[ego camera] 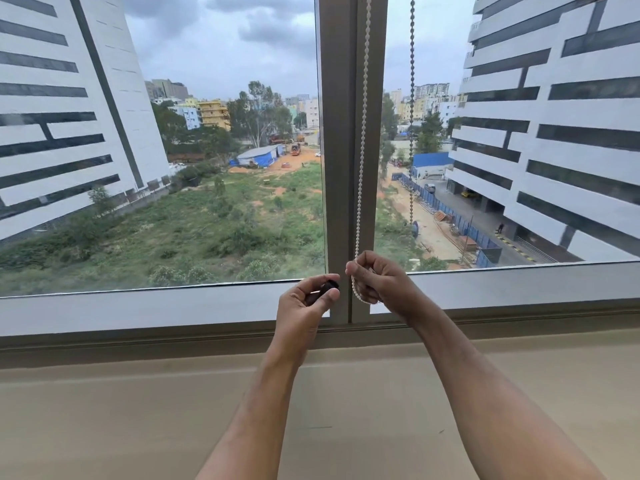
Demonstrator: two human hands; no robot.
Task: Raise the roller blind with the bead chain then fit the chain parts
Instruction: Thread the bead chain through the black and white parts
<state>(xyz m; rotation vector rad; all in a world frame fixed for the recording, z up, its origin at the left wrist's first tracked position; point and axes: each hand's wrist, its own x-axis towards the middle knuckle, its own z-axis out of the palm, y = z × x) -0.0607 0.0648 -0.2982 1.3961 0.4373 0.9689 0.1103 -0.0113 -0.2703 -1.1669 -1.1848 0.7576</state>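
**Both hands closed at the window post: chain in the right, dark part in the left**

Nearest the camera, two bare forearms reach forward over the broad beige sill (145,410), which carries nothing but their shadow. Up at the foot of the window, the left hand (306,303) is curled almost closed, thumb and fingers pinched round a small dark chain part (323,291); only its rounded end peeks out by the fingertips, so its shape is hard to tell. Just beside it, close but apart, the right hand (381,282) is closed too, fingertips bunched on the white bead chain (362,150). A short loop of beads hangs down the left edge of that palm and tucks back under the fingers.

From the right hand the white chain climbs straight up in front of the grey window post (341,133) and runs out of the top of the picture. To its right, well apart, a second strand, the dark bead chain (412,98), hangs against the glass and ends in a small weight (414,227) above the lower frame. The blind itself is out of view.

Beyond the glass: a scrubby green plot, blue sheeting, orange earth, and white blocks with dark window bands on both sides under grey cloud. No brand, label or writing can be read anywhere.
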